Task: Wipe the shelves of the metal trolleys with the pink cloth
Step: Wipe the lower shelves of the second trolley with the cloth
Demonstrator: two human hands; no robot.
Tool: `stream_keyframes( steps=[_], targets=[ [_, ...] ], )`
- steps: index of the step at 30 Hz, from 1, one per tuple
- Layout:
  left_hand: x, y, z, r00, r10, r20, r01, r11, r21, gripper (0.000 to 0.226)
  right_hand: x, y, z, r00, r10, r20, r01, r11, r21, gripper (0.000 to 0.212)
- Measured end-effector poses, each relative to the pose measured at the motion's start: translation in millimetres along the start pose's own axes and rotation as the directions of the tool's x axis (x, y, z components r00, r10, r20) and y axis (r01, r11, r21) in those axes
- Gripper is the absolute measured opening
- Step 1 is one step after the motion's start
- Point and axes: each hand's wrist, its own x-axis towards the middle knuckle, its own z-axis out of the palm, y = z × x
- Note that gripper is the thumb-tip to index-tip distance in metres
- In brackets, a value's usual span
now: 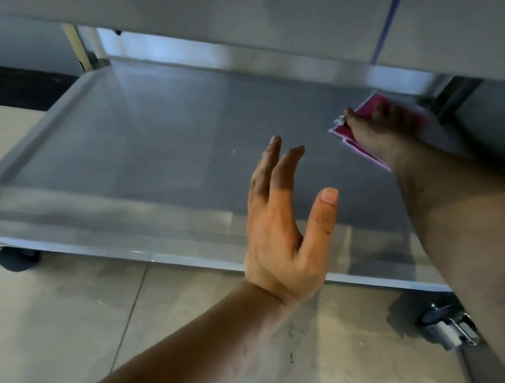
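- The right hand (383, 124) presses a flat pink cloth (365, 122) onto the lower grey metal trolley shelf (162, 150), at about two o'clock, near the back right corner; its fingers lie spread over the cloth.
- The left hand (285, 226) hovers at about five o'clock above the shelf's front edge, fingers straight, thumb apart, holding nothing.
- A chrome caster wheel (449, 327) stands on the pale tiled floor (44, 325) at four o'clock.

Readable text: none is showing anywhere in this view.
Labels, brands, numbers, signs: none is appearing on the metal surfaces or the floor tiles.
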Motion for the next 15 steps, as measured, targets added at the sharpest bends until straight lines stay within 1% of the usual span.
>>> stream_keyframes(
  steps=[2,4,5,8,10,15],
  targets=[
    [3,2,-10,0.999,-0.041,-0.027,0.039,0.997,-0.065,0.056,-5,-34,10,0.989,-0.150,-0.002,0.150,0.988,-0.033,0.098],
    [12,5,-27,0.997,-0.060,-0.049,0.055,0.994,-0.091,0.057,-15,-73,21,0.969,-0.246,0.018,0.247,0.968,-0.049,0.102],
    [20,4,-39,0.998,-0.046,-0.047,0.042,0.996,-0.079,0.056,-22,-96,27,0.957,-0.290,0.031,0.291,0.956,-0.048,0.104],
    [49,-5,-83,1.000,0.005,0.001,-0.005,0.999,0.052,0.055,-46,-161,42,0.919,-0.387,0.072,0.390,0.921,-0.022,0.111],
    [69,-17,-117,1.000,-0.010,0.015,0.007,0.986,0.168,0.054,-63,-201,47,0.891,-0.443,0.101,0.446,0.895,-0.011,0.107],
    [96,-39,-195,0.997,-0.072,-0.004,0.069,0.938,0.341,0.058,-117,-280,60,0.807,-0.570,0.153,0.579,0.815,-0.017,0.097]
  ],
)
